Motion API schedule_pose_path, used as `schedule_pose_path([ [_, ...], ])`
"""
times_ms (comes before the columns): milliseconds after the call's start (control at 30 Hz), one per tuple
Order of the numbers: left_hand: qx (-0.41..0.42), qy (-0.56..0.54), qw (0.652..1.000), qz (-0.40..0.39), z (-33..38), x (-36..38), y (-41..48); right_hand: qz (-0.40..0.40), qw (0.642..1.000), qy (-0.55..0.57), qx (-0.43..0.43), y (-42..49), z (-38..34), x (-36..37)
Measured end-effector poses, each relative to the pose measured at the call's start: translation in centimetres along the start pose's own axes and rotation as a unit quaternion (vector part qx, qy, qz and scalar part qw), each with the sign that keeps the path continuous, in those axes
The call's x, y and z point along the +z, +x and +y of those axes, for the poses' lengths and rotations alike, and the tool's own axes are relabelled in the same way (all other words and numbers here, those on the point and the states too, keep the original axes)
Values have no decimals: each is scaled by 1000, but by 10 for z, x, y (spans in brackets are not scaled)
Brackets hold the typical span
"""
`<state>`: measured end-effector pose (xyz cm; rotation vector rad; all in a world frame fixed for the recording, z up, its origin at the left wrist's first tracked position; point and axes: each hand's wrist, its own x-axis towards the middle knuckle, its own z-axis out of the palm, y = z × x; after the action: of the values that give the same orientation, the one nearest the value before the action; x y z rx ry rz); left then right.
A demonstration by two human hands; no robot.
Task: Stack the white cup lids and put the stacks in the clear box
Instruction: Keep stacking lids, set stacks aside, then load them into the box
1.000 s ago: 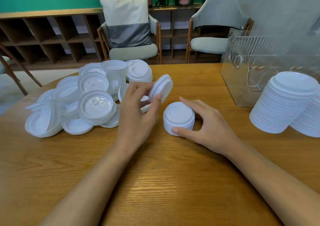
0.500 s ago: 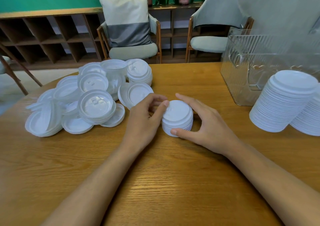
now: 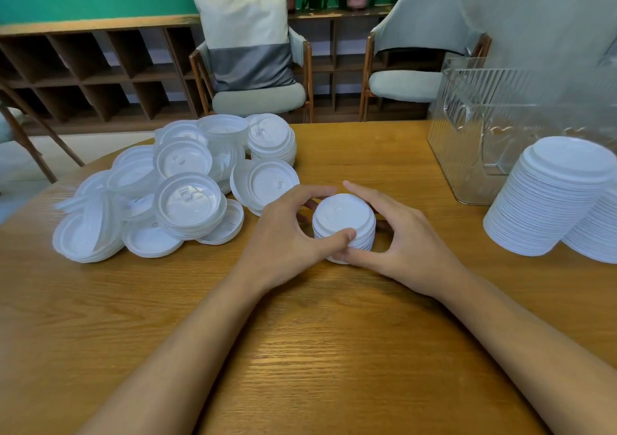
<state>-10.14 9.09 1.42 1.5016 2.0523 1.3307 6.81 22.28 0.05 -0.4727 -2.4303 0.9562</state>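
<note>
A small stack of white lids [image 3: 342, 215] stands on the wooden table [image 3: 334, 351] at the centre. My left hand [image 3: 290, 234] curls round its left side, thumb on the near rim. My right hand [image 3: 400, 237] curls round its right side, thumb at the stack's base. A loose pile of white lids [image 3: 173, 194] lies at the left. Two tall lid stacks [image 3: 554, 197] lean at the right, in front of the clear ribbed box [image 3: 474, 134].
Two grey chairs [image 3: 417, 53] stand behind the table, one with a white and grey cushion [image 3: 247, 37]. A low wooden shelf [image 3: 83, 67] runs along the green wall. The table's rounded edge curves away at the far left.
My left hand carried a few lids from above the pile onto the small stack. Both hands have since closed round that stack, which is now taller.
</note>
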Motion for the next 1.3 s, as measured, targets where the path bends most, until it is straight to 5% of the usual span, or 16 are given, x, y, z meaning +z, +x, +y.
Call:
schedule_pose_path([
  [433,29,6,996,-86,-7,-7,0,-17,1000,4,17,1,2,-2],
  [600,91,67,992,62,-17,-12,4,1,1000,-11,24,0,2,0],
  [700,119,197,964,133,-27,-15,10,8,999,-14,34,0,2,0],
  [933,98,314,935,131,-35,-19,17,5,999,-18,35,0,3,-1],
  [1300,92,285,946,125,-41,-18,19,7,999,-18,36,0,2,-2],
])
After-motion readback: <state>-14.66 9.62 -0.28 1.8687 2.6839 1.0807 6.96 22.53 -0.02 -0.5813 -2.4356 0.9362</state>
